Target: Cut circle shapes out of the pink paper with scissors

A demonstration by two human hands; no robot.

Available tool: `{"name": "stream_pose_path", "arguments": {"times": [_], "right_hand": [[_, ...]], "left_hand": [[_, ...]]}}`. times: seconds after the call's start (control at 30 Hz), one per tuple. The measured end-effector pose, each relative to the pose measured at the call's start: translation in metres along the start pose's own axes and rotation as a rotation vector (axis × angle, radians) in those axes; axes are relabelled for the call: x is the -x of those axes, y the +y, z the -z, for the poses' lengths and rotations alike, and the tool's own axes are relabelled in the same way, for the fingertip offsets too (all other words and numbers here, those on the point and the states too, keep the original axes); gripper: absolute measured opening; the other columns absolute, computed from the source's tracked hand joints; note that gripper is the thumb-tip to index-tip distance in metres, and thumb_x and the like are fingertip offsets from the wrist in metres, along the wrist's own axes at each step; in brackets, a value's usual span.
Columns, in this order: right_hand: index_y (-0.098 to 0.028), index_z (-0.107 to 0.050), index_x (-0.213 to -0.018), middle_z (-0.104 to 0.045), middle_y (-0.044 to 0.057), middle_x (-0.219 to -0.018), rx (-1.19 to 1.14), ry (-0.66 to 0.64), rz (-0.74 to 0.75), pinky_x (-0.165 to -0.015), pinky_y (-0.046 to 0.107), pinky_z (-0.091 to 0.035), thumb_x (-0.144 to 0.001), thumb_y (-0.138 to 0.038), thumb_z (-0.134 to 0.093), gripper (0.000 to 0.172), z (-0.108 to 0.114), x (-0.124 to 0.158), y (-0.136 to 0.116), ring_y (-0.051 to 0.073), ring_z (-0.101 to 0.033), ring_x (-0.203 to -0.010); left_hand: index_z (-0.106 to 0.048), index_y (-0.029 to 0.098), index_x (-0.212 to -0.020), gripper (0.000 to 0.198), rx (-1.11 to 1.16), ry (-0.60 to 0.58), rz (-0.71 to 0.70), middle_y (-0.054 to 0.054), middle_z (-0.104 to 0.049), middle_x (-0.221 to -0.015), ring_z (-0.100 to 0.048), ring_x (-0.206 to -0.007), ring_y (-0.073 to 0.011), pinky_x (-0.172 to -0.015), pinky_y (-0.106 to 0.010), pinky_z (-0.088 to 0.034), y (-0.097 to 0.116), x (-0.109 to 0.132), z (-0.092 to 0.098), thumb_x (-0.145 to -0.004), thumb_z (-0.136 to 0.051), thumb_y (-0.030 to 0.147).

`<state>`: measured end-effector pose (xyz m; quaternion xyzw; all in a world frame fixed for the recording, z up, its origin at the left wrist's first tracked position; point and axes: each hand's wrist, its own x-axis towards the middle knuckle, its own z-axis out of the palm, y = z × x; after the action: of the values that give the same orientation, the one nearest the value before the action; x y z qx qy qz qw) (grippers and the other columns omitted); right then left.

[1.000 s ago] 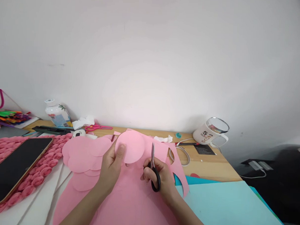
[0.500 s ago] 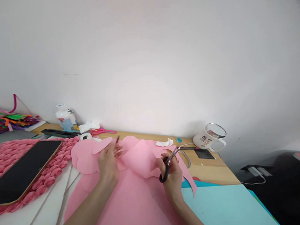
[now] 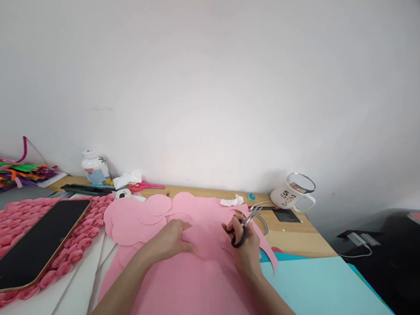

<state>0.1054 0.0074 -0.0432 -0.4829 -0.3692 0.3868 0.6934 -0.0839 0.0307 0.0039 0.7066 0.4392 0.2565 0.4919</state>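
Note:
My right hand (image 3: 245, 245) is closed round the black-handled scissors (image 3: 252, 217), whose metal blades point up and away to the right, slightly parted. My left hand (image 3: 171, 239) is over the pink paper (image 3: 197, 287), thumb and forefinger apart at a loose pink piece; the other fingers are partly hidden. Several rounded pink paper cut-outs (image 3: 137, 221) lie overlapping beyond and left of this hand. A narrow curved pink offcut (image 3: 269, 253) trails out to the right of my right hand.
On the left, a phone (image 3: 35, 247) rests on a pink knobbly mat (image 3: 23, 209). Along the wall stand a white bottle (image 3: 95, 168) and a mug (image 3: 292, 193), with pink scissors (image 3: 146, 186) between them. Light blue sheets (image 3: 322, 292) lie at the right edge.
My left hand has moved right and down from the cut-outs, and the round piece by it now lies flat on the pile. My right hand with the scissors has shifted slightly right.

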Motion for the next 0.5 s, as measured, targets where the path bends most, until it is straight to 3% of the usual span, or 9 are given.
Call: {"name": "stream_pose_path", "arguments": {"times": [0.07, 0.13, 0.23, 0.3, 0.37, 0.43, 0.5], "right_hand": [[-0.020, -0.044, -0.062, -0.041, -0.004, -0.065, -0.070, 0.045, 0.004, -0.067, 0.031, -0.047, -0.078, -0.030, -0.055, 0.022, 0.000, -0.001, -0.005, 0.011, -0.044, -0.059], [-0.020, -0.045, -0.063, -0.042, -0.004, -0.064, -0.035, 0.105, 0.122, -0.066, 0.031, -0.045, -0.077, -0.026, -0.054, 0.018, 0.000, 0.003, -0.012, 0.012, -0.046, -0.060], [-0.020, -0.052, -0.070, -0.051, -0.001, -0.067, 0.182, 0.076, 0.341, -0.067, 0.030, -0.042, -0.073, -0.020, -0.058, 0.007, 0.000, 0.015, -0.019, 0.017, -0.053, -0.069], [-0.020, -0.054, -0.071, -0.053, -0.001, -0.065, 0.248, -0.150, 0.321, -0.061, 0.027, -0.040, -0.070, -0.018, -0.059, 0.006, -0.003, 0.022, -0.020, 0.016, -0.051, -0.064], [-0.019, -0.055, -0.073, -0.051, -0.002, -0.060, 0.236, -0.494, 0.087, -0.051, 0.023, -0.036, -0.070, -0.022, -0.061, 0.007, -0.006, 0.026, -0.018, 0.012, -0.045, -0.053], [-0.018, -0.056, -0.076, -0.048, -0.003, -0.059, 0.180, -0.678, -0.104, -0.049, 0.022, -0.032, -0.070, -0.029, -0.063, 0.015, -0.009, 0.026, -0.017, 0.010, -0.040, -0.051], [-0.017, -0.055, -0.079, -0.045, -0.004, -0.059, 0.109, -0.766, -0.202, -0.048, 0.021, -0.030, -0.069, -0.036, -0.065, 0.024, -0.011, 0.023, -0.017, 0.009, -0.037, -0.052]], "left_hand": [[-0.055, 0.017, -0.044, 0.021, 0.064, 0.180, 0.066, 0.006, -0.046, -0.042, -0.040, -0.038, -0.0097, -0.037, -0.020, -0.025, -0.001, -0.003, -0.002, -0.057, -0.070, 0.025], [-0.044, 0.018, -0.037, 0.035, 0.176, 0.418, 0.125, 0.008, -0.035, -0.036, -0.031, -0.034, -0.0073, -0.034, -0.020, -0.020, 0.001, -0.008, -0.004, -0.055, -0.073, 0.028], [-0.049, 0.018, -0.045, 0.031, 0.270, 0.617, 0.172, 0.006, -0.042, -0.036, -0.036, -0.032, -0.0093, -0.032, -0.021, -0.028, 0.007, -0.012, -0.005, -0.065, -0.066, 0.035], [-0.059, 0.015, -0.061, 0.024, 0.395, 0.666, 0.190, 0.001, -0.055, -0.044, -0.047, -0.035, -0.0128, -0.035, -0.024, -0.037, 0.012, -0.013, -0.006, -0.072, -0.061, 0.036], [-0.064, 0.011, -0.077, 0.022, 0.657, 0.662, 0.151, -0.005, -0.067, -0.060, -0.059, -0.047, -0.0160, -0.045, -0.026, -0.047, 0.016, -0.012, -0.007, -0.073, -0.063, 0.032], [-0.064, 0.011, -0.090, 0.024, 0.919, 0.591, 0.073, -0.008, -0.071, -0.078, -0.065, -0.065, -0.0174, -0.060, -0.027, -0.051, 0.017, -0.011, -0.009, -0.071, -0.067, 0.026], [-0.064, 0.012, -0.094, 0.026, 1.055, 0.528, 0.021, -0.008, -0.071, -0.089, -0.065, -0.077, -0.0177, -0.070, -0.028, -0.051, 0.018, -0.012, -0.012, -0.071, -0.068, 0.022]]}}
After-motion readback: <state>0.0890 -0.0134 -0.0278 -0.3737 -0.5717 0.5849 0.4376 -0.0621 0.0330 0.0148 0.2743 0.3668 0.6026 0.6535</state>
